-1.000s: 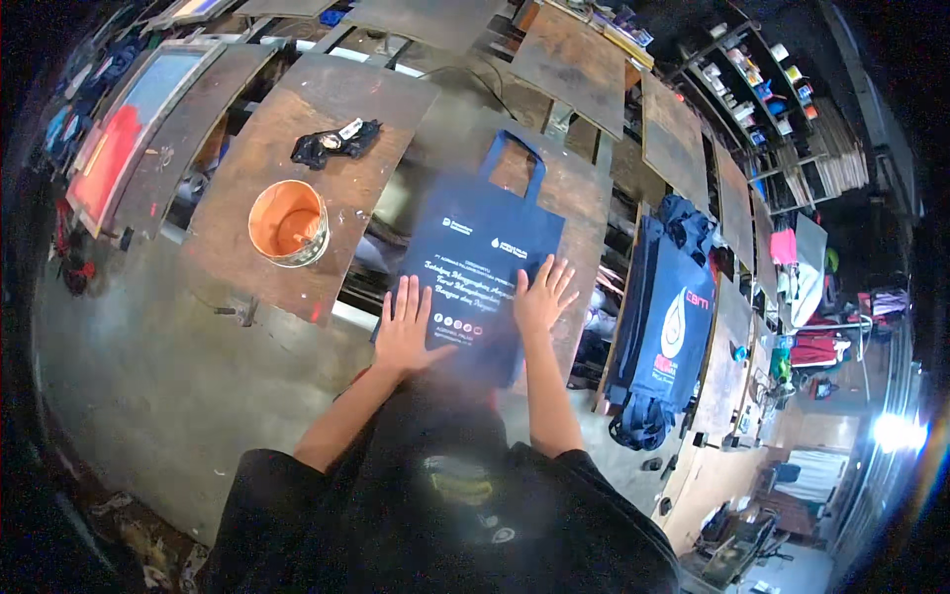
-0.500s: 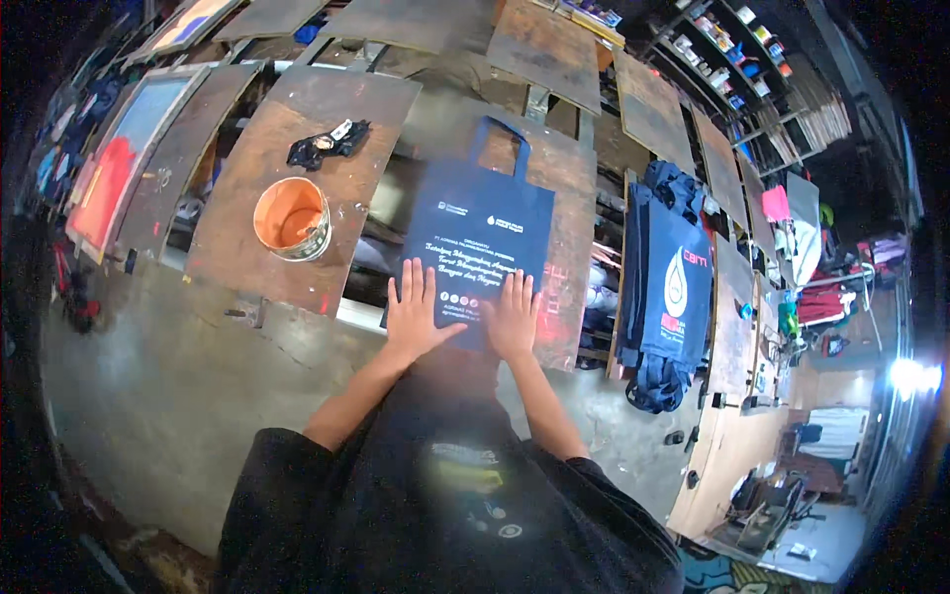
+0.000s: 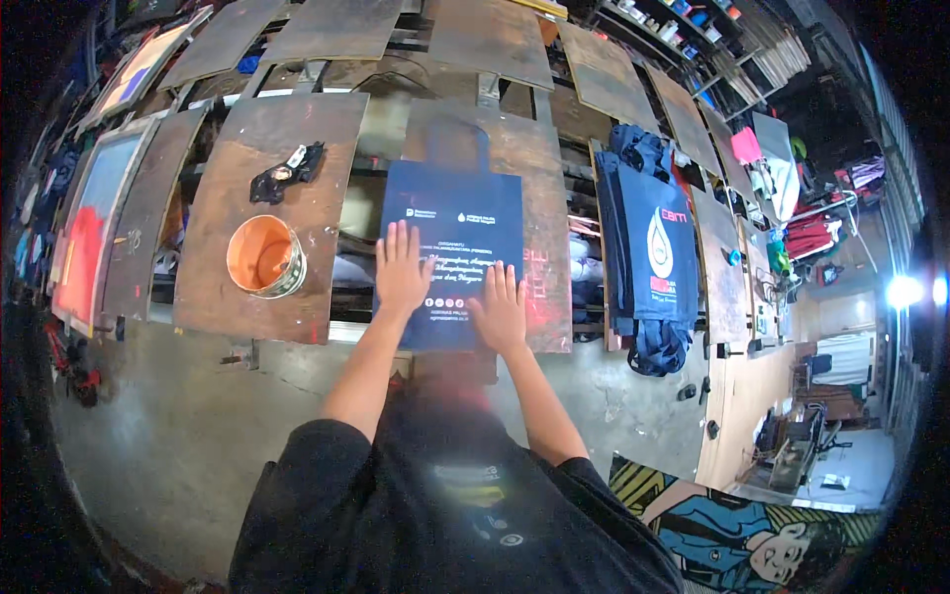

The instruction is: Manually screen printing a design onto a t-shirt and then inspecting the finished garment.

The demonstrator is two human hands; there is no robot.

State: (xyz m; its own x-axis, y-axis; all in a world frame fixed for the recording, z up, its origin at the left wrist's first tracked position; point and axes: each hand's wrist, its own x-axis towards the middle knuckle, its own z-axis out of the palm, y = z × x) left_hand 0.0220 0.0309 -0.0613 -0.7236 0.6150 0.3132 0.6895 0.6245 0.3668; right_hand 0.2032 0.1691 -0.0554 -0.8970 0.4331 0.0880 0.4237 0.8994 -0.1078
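Observation:
A dark blue tote bag (image 3: 453,196) with white print lies flat on a wooden board (image 3: 544,228), its handles pointing to the far side. My left hand (image 3: 403,269) rests flat on the bag's left part, fingers stretched toward the far side. Lower down on the right, my right hand (image 3: 502,309) lies spread with its fingertips on the bag. Neither hand grasps anything. Part of the bag's print is hidden under the hands, and the near end of the board is blurred.
To the left, another board (image 3: 218,208) bears an orange-lined bucket (image 3: 265,257) and a crumpled black item (image 3: 287,173). Several blue bags (image 3: 648,243) are stacked on a board to the right. Further left stands a framed screen (image 3: 104,218) with red and blue areas. Gaps separate the boards.
My left hand has slid farther up the bag, away from me. The right hand stays near the bag's lower right part. The whole view has shifted with my head.

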